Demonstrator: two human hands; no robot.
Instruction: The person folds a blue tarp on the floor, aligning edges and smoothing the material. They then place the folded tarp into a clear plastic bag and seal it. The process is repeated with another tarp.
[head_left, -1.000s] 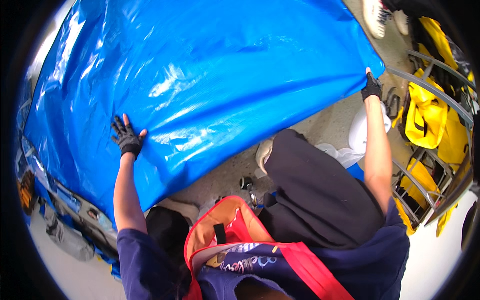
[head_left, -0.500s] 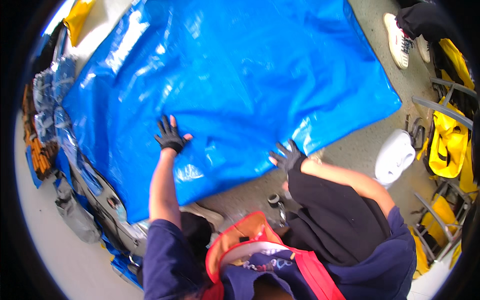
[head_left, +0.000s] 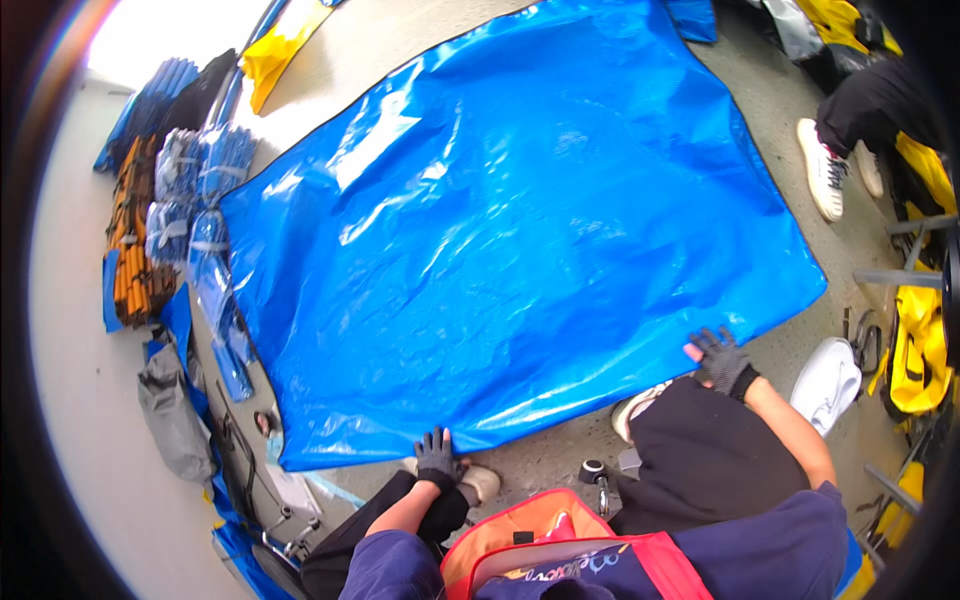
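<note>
Blue tarpaulin (head_left: pixel 520 230) is lying spread on the concrete floor (head_left: pixel 560 462). Left hand (head_left: pixel 437 457) and right hand (head_left: pixel 722 360) (both gloved) are pressing its near edge, fingers spread flat, gripping nothing. Slick sheeting is probably risking slippage or creasing under uneven pressure.

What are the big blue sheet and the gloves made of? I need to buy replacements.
The big blue sheet looks like glossy plastic tarpaulin: bright glare patches, crinkled surface. The dark fingerless gloves, on the left hand and right hand, look like matte fabric, possibly mesh-backed; too small to confirm.
</note>
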